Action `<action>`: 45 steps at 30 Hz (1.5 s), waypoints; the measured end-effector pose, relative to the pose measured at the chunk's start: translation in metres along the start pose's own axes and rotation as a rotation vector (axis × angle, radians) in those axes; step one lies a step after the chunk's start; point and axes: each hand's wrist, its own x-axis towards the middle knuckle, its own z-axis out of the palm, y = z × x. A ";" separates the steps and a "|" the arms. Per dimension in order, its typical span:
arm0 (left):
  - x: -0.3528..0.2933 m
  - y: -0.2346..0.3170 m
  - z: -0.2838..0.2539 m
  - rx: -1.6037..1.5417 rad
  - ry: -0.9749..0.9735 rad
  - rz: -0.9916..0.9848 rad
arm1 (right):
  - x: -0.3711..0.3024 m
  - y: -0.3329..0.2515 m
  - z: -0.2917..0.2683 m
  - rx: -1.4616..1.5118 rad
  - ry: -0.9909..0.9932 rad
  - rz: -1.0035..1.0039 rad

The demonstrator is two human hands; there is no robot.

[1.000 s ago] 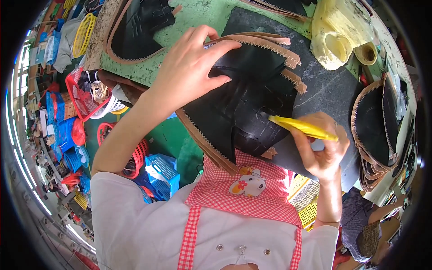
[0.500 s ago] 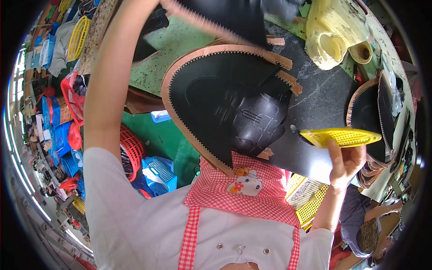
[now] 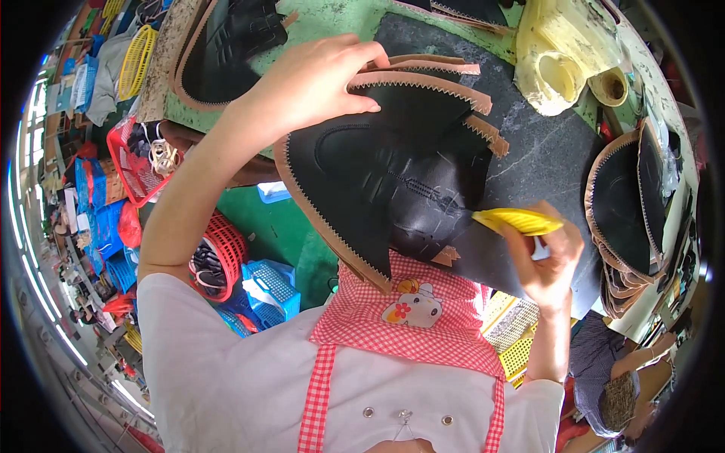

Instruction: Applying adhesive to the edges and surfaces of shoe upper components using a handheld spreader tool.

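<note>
A black leather piece [image 3: 340, 166] with a tan zigzag-cut border lies before me, its lower corner over the bench edge against my apron. My left hand [image 3: 325, 79] pinches its far edge, thumb on the black face and fingers behind. Another tan edge shows just beyond it. In my right hand [image 3: 547, 257] is a yellow perforated plastic tool [image 3: 521, 221], slim and pointed toward the left. Its thin tip is at the stitched, shiny part of the leather [image 3: 430, 204]; whether it touches is hard to tell.
A dark slab [image 3: 529, 166] covers the green bench. Similar leather pieces lie at far left [image 3: 234, 53] and stacked at right [image 3: 623, 204]. A yellowish glue-crusted container [image 3: 559, 68] stands far right. Red baskets [image 3: 219, 257] sit below left. Another person [image 3: 604, 377] is at lower right.
A black leather piece that was moving at the top has left my left hand, which now holds the piece in front of me. My right hand has brought the yellow tool leftward to the leather.
</note>
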 end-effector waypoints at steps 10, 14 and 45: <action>0.015 -0.012 -0.003 -0.288 0.197 0.155 | -0.043 0.016 -0.018 0.158 0.267 0.093; 0.076 -0.012 -0.054 -0.337 0.352 0.169 | -0.052 0.010 -0.018 0.283 0.355 0.247; 0.018 0.001 -0.042 -0.295 0.355 0.133 | -0.057 0.013 -0.017 0.182 0.339 0.135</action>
